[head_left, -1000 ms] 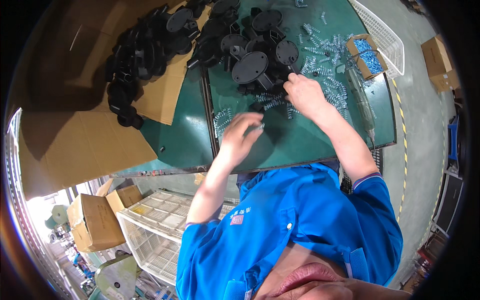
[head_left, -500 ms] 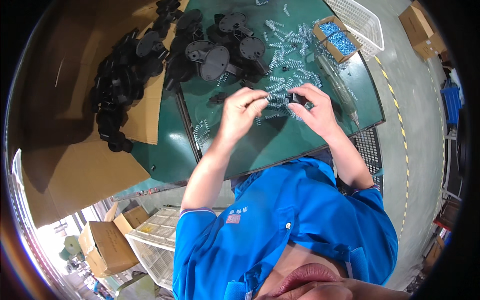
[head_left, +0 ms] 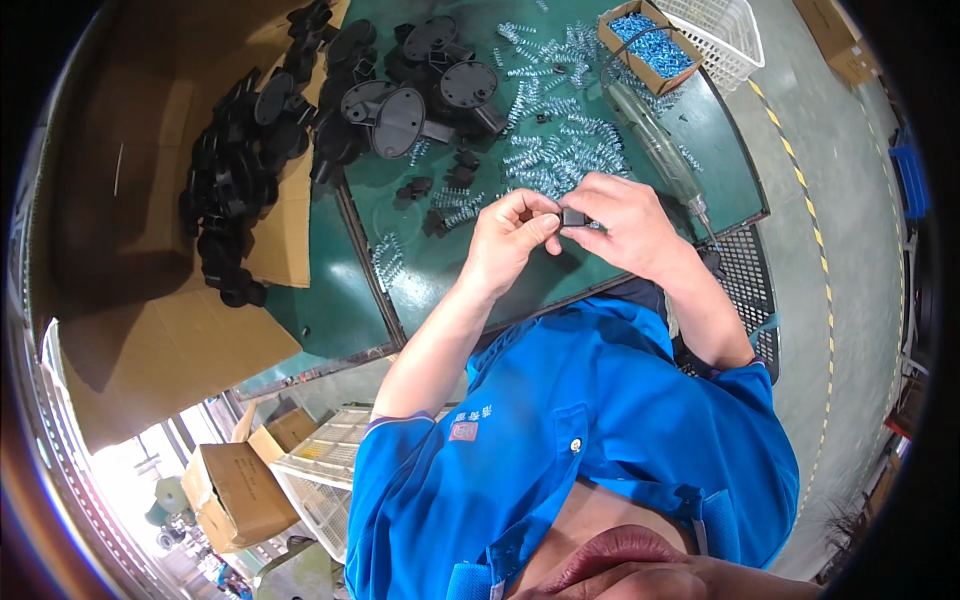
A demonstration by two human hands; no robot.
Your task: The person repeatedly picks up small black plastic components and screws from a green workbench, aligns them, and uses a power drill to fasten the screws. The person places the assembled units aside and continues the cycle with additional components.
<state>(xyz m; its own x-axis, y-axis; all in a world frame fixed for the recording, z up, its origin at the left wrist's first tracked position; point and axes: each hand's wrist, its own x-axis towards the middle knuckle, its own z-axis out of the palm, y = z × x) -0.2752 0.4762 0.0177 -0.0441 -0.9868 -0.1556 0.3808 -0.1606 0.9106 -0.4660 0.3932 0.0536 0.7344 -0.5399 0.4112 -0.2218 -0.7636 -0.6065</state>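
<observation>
Above the near edge of the green table [head_left: 490, 275], my two hands meet. A small black block-shaped plastic part [head_left: 573, 217] is held between the thumb and fingers of my right hand [head_left: 630, 228]. My left hand [head_left: 512, 240] is closed in a pinch against the left end of that part; whatever lies between its fingertips is hidden. Just beyond the hands spreads a loose heap of metal coil springs [head_left: 565, 155]. A few small black parts [head_left: 415, 187] lie left of the heap, beside more springs [head_left: 458, 208].
Black round-based plastic pieces [head_left: 398, 122] pile up at the far left, some in a large cardboard box [head_left: 150, 345]. To the right lie an electric screwdriver [head_left: 655, 145] and a small carton of blue screws [head_left: 690, 62]. A white basket [head_left: 755, 50] stands behind.
My hands have come together; the left fingers have left the springs and now touch the black part in my right hand. The view has shifted slightly.
</observation>
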